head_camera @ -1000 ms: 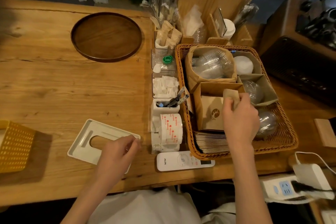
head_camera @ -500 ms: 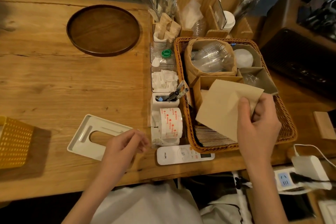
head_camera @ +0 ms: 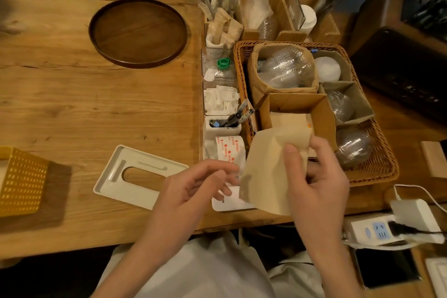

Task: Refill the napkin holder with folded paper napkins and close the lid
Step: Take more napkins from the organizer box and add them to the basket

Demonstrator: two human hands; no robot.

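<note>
1. Spanning the whole view, one wooden table [head_camera: 72, 109] carries everything; one round wooden tray [head_camera: 137, 32] lies at its far side and one yellow perforated basket [head_camera: 20, 181] at its left edge.
2. One wicker basket [head_camera: 377, 172] on the right holds the supplies, among them one open cardboard box [head_camera: 321, 116] with pale napkin stock visible inside (count of sheets not readable).
3. One white napkin-holder lid [head_camera: 113, 178], slot side up, lies flat on the table, off the holder; its long axis runs from near-left to far-right. The holder body itself cannot be identified in view.
4. One brown paper napkin [head_camera: 263, 172] is raised above the table edge, hiding part of one white remote control [head_camera: 225, 202].
5. Right hand [head_camera: 319, 184]: thumb and fingers pinched on the napkin's upper right portion, carrying it.
6. Left hand [head_camera: 193, 189]: fingers loosely curled and part-open, holding nothing, fingertips just beside the napkin's left edge.
7. Governing relation: the napkin lies immediately right of the left hand, the lid immediately left of it; the left hand is therefore the nearer to both (likely next to take the free edge for folding).
</note>
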